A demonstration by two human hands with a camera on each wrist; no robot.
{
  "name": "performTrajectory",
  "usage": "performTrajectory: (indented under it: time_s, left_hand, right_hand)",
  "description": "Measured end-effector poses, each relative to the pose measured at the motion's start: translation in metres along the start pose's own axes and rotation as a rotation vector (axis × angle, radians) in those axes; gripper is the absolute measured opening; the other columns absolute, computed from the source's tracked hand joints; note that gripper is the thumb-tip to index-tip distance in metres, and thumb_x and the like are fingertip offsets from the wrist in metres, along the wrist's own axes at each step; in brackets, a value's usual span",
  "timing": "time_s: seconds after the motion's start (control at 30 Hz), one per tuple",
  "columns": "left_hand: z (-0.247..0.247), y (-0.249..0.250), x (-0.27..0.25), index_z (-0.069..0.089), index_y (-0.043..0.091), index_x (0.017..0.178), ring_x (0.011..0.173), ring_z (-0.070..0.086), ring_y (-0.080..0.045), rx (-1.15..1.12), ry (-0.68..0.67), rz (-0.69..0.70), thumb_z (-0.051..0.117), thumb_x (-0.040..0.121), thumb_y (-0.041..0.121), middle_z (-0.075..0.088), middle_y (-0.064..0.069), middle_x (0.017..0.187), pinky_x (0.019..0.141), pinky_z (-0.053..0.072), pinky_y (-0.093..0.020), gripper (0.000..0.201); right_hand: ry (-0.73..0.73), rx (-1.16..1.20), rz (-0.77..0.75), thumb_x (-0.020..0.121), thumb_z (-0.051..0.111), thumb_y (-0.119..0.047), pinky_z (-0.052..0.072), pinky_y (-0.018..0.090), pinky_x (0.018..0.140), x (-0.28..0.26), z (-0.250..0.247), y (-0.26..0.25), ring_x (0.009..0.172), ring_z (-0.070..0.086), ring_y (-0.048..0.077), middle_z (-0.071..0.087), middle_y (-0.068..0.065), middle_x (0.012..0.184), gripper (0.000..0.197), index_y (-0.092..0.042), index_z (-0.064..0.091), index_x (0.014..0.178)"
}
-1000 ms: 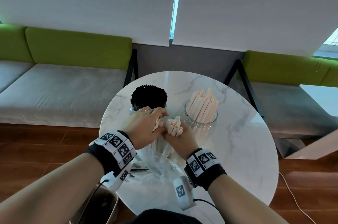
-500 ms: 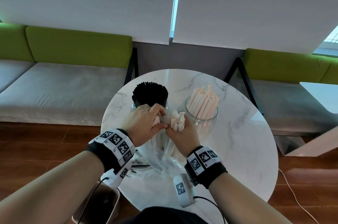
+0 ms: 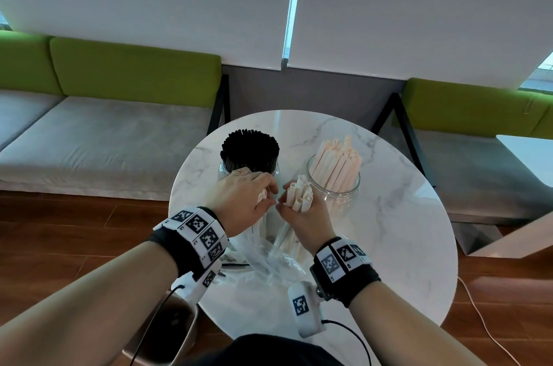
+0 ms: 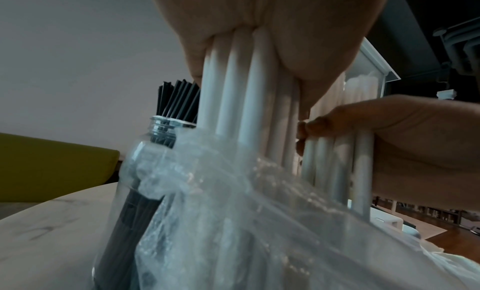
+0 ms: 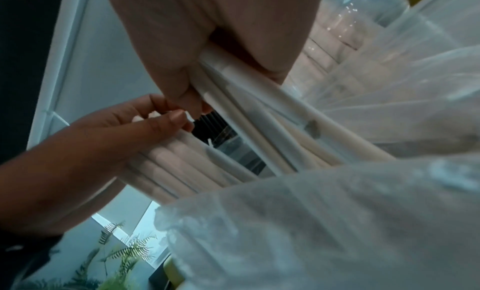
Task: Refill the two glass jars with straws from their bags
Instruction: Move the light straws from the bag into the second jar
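Note:
Two glass jars stand on the round marble table [image 3: 389, 231]: the left jar [image 3: 250, 156] is packed with black straws, the right jar [image 3: 333, 183] holds pale pink straws. My left hand [image 3: 239, 201] grips a bunch of pale straws [image 4: 241, 85] rising out of a clear plastic bag [image 3: 269, 258]. Beside it, my right hand [image 3: 302, 210] grips a second bunch of pale straws [image 3: 299, 193], upright, just in front of the right jar. In the right wrist view both bunches [image 5: 246, 113] still reach down into the bag [image 5: 324, 222].
Green and grey benches [image 3: 104, 126] run behind the table under white blinds. A metal bin [image 3: 167, 332] stands on the wooden floor at the table's near left. A white cable [image 3: 484, 332] trails on the floor at right.
The two hands have drawn slightly apart, splitting the straws into two bunches. The right hand's bunch now stands higher and nearer the right jar.

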State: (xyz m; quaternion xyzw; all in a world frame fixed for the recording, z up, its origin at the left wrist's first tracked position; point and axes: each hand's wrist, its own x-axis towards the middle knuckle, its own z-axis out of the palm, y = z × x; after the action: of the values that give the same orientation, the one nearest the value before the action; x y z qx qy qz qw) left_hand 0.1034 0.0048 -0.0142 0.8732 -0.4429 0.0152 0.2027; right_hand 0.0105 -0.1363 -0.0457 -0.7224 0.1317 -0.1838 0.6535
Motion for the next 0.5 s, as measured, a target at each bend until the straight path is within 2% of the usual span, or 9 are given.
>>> performTrajectory:
  time_s: [0.07,0.13,0.27,0.37,0.43,0.5]
  left_hand:
    - [0.0005,0.0008,0.0001,0.055,0.034,0.100,0.093,0.052,-0.009,0.003,0.002,0.000,0.053,0.087,0.041,0.064,0.019,0.099,0.086,0.045,-0.030,0.015]
    - [0.0004,0.0016,0.0003,0.056,0.033,0.099,0.093,0.053,-0.009,0.012,0.012,0.010,0.054,0.087,0.040,0.064,0.018,0.099,0.086,0.045,-0.030,0.014]
    - [0.0000,0.0010,0.0011,0.059,0.032,0.098,0.090,0.054,-0.011,0.008,0.021,0.034,0.056,0.086,0.037,0.064,0.016,0.096,0.085,0.046,-0.030,0.013]
    - [0.0016,0.0015,0.0010,0.064,0.032,0.097,0.083,0.055,-0.014,0.021,0.053,0.081,0.054,0.085,0.034,0.063,0.013,0.087,0.080,0.047,-0.030,0.015]
    - [0.0021,0.0032,0.0005,0.065,0.032,0.098,0.082,0.056,-0.015,0.019,0.066,0.095,0.050,0.083,0.035,0.063,0.012,0.085,0.078,0.048,-0.030,0.021]
    - [0.0006,0.0050,0.0005,0.065,0.031,0.101,0.082,0.056,-0.016,0.015,0.066,0.095,0.046,0.084,0.037,0.063,0.011,0.085,0.076,0.049,-0.031,0.026]
  right_hand:
    - [-0.028,0.010,-0.008,0.074,0.073,-0.003,0.052,0.030,0.070,0.0003,-0.0001,0.0001,0.075,0.062,0.012,0.064,-0.005,0.078,0.026,-0.008,0.057,0.093]
    - [-0.033,0.020,-0.024,0.072,0.076,-0.008,0.053,0.028,0.073,0.0003,-0.0016,-0.0025,0.079,0.062,0.011,0.064,-0.002,0.084,0.034,-0.009,0.055,0.099]
    - [0.013,-0.013,-0.033,0.068,0.081,-0.017,0.053,0.030,0.077,0.0012,-0.0047,-0.0038,0.085,0.061,0.013,0.061,0.000,0.094,0.057,-0.024,0.048,0.114]
    - [-0.031,0.008,-0.076,0.073,0.080,-0.006,0.053,0.031,0.077,0.0006,-0.0049,-0.0037,0.079,0.063,0.015,0.062,0.002,0.089,0.062,-0.025,0.043,0.119]
    - [-0.047,-0.014,-0.099,0.074,0.079,-0.005,0.054,0.030,0.079,-0.0004,-0.0045,-0.0045,0.082,0.065,0.018,0.065,0.004,0.089,0.065,-0.028,0.040,0.122]
    - [-0.049,-0.037,-0.095,0.075,0.079,-0.005,0.054,0.026,0.074,-0.0003,-0.0049,-0.0053,0.078,0.066,0.014,0.066,0.001,0.085,0.065,-0.027,0.041,0.123]
